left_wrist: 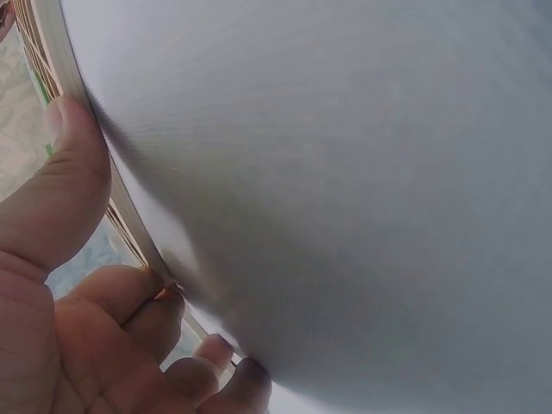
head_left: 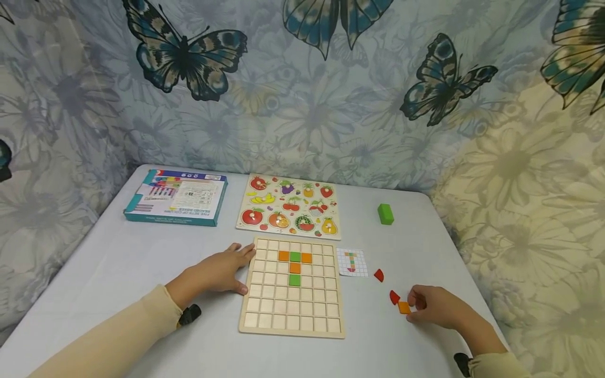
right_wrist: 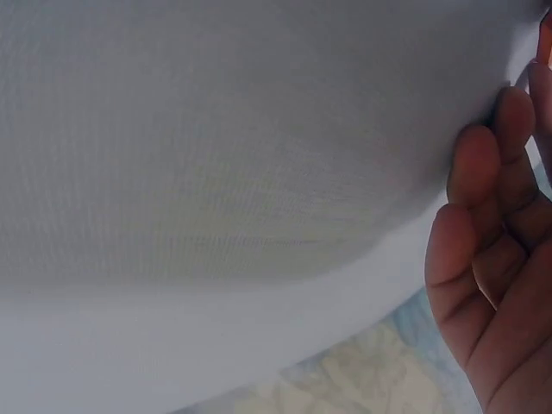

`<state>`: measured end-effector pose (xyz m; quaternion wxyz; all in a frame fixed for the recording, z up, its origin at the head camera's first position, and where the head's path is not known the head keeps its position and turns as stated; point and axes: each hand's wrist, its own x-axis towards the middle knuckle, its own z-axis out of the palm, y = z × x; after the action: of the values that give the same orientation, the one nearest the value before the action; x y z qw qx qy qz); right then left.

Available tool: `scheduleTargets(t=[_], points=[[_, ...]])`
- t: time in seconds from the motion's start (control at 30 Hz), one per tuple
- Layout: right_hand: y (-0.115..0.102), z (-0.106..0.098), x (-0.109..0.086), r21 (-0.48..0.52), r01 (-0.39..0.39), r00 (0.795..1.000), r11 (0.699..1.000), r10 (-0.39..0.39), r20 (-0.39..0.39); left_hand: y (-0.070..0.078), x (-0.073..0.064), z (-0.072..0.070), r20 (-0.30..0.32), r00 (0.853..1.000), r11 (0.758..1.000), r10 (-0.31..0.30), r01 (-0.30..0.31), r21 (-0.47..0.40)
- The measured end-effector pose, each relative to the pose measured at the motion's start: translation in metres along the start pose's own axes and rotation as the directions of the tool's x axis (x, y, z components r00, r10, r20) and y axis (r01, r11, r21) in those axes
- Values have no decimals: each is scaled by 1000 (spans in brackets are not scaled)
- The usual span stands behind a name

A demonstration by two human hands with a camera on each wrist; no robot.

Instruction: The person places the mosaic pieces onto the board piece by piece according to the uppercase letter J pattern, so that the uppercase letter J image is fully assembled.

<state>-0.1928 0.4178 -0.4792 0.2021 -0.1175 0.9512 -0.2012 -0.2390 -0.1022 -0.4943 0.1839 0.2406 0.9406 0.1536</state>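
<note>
The right hand [head_left: 437, 307] pinches a small orange tile [head_left: 404, 307] at its fingertips, low on the table [head_left: 142, 262] right of the grid board [head_left: 292, 315]. The tile is square, flat and bright orange, just below a red piece [head_left: 394, 297]. The left hand [head_left: 215, 271] lies flat, fingers spread against the board's left edge.
</note>
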Motion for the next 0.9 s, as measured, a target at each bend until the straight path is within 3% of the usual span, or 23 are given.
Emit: scheduleTargets(t=[0.1,0.4,0.7,0.9], points=[[-1,2,0,11,-9,1000,1000,9,-6,0,0,0,-6,1000,1000,7,-7,3],[3,6,0,26,60,997,998,-59,-47,0,1,1,-14,1000,1000,13,-13,1],[0,9,-4,63,-3,998,998,6,-56,-1,3,4,-14,1000,1000,13,-13,7],[-21,0,-1,76,25,995,997,-18,-98,-3,4,3,-9,1000,1000,15,-15,18]])
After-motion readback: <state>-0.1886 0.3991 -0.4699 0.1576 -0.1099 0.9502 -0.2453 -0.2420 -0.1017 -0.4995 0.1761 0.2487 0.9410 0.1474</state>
